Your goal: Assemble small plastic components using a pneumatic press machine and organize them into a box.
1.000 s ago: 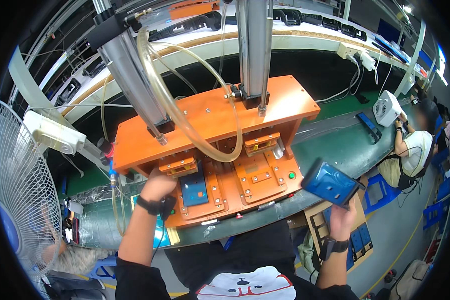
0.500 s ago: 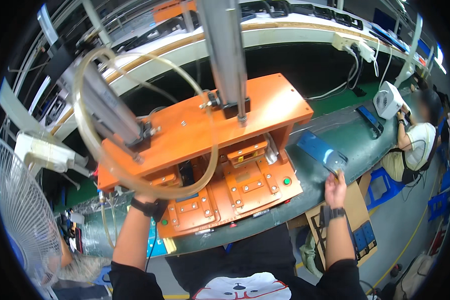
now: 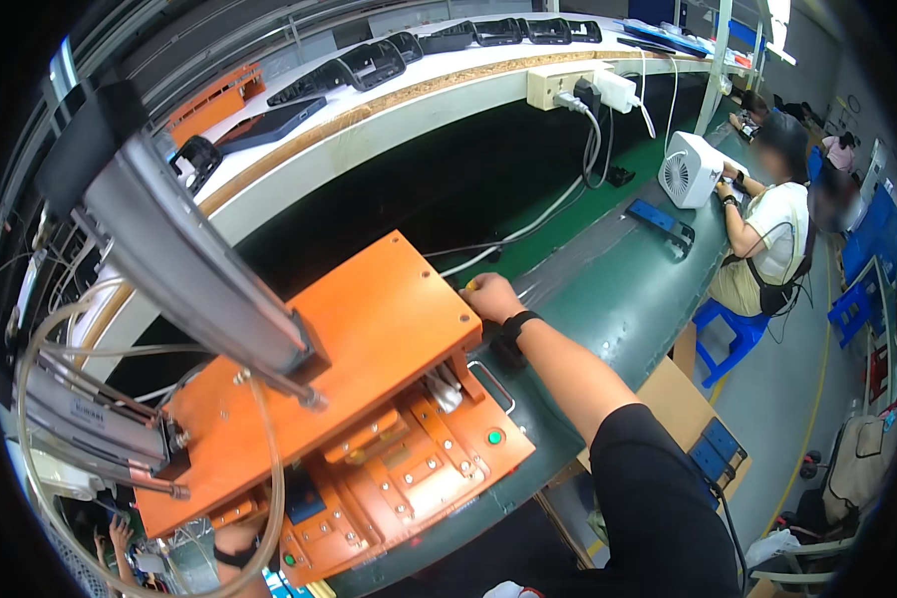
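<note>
Grn bench point(image 3: 608, 304): press point(image 3: 369, 309) part-hides L hand point(image 3: 237, 537).

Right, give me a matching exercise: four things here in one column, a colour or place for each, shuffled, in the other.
Things:
1. Press
2. Box fan
3. Nearest stool
4. Right hand

Matches:
A. White
B. Beside the press's right end
C. Orange
D. Blue

Pairs: 1-C, 2-A, 3-D, 4-B
</note>
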`<state>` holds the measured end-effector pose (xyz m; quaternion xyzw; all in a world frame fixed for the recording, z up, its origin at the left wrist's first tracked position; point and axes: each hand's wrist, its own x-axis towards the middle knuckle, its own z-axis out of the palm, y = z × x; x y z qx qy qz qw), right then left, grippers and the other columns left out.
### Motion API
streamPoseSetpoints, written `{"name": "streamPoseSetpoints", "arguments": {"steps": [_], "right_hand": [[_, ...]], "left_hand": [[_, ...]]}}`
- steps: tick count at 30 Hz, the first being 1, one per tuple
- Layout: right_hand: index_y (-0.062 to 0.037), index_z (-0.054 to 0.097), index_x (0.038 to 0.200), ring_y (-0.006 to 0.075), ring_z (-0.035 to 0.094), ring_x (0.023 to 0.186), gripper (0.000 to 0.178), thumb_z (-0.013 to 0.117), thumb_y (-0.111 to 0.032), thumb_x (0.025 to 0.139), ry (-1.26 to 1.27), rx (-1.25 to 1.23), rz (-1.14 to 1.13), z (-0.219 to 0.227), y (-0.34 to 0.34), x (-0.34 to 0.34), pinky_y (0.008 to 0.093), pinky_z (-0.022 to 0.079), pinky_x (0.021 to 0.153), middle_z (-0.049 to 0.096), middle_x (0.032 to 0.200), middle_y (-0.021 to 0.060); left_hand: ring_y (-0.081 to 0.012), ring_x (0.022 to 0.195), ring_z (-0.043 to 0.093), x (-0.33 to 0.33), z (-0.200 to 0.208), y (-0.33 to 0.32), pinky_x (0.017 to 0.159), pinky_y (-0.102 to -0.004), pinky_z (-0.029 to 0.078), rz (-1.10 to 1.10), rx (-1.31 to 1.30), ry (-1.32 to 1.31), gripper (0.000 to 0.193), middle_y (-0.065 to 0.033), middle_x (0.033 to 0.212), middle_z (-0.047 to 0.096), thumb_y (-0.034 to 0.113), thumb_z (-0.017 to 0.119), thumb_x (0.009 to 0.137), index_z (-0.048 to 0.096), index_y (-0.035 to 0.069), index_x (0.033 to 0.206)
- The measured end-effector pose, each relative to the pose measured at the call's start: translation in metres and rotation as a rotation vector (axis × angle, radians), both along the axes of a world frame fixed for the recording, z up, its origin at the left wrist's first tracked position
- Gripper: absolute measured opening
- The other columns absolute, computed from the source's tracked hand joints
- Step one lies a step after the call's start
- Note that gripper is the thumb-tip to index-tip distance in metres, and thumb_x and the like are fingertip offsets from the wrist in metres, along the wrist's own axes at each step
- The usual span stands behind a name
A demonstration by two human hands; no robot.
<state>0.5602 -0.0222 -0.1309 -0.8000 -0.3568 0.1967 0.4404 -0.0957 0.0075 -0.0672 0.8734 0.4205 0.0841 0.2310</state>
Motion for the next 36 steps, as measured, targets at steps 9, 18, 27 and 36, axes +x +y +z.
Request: {"name": "streamPoseSetpoints", "arguments": {"steps": [9,18,27,36], "right_hand": [[-0.0159,0.068,0.110,0.0325,0.049,0.133,0.026,0.050,-0.017,0.091,-1.158,-0.402,0.052,-0.015,0.012,0.086,0.0466,0.041,0.095,0.062,0.130,0.0126],[-0.0012,0.065,0.101,0.0265,0.067,0.087,0.014,0.062,-0.008,0.089,-0.456,0.293,0.290,0.077,-0.103,0.019,0.0378,0.052,0.081,0.068,0.093,0.0122],[0.0010,0.062,0.097,0.0084,0.054,0.052,0.018,0.060,-0.016,0.092,0.159,0.165,0.314,0.216,-0.283,-0.134,0.0228,0.042,0.049,0.061,0.072,0.0023],[-0.0052,0.058,0.086,0.0229,0.052,0.057,0.018,0.074,-0.011,0.082,-0.472,0.523,1.370,0.223,-0.217,-0.314,0.0346,0.041,0.053,0.049,0.070,0.0049]], "left_hand": [[-0.0166,0.066,0.060,0.083,0.061,-0.077,0.063,-0.0351,0.046,0.229,0.182,-0.092,0.023,-0.0090,0.069,0.063,0.022,0.065,0.094,0.064,0.001,0.083],[-0.0330,0.134,0.041,0.072,-0.004,-0.097,0.112,-0.0432,0.031,0.200,0.161,-0.684,0.042,-0.0201,0.145,0.039,0.012,0.058,0.092,0.049,-0.004,0.130],[-0.0404,0.133,0.042,0.074,0.007,-0.103,0.113,-0.0467,0.030,0.101,0.403,-0.591,0.041,-0.0210,0.134,0.052,0.021,0.060,0.089,0.058,-0.002,0.123],[-0.0370,0.129,0.047,0.067,0.009,-0.103,0.111,-0.0435,0.033,0.136,0.362,-0.715,0.034,-0.0190,0.130,0.055,0.010,0.055,0.091,0.058,-0.002,0.122]]}}
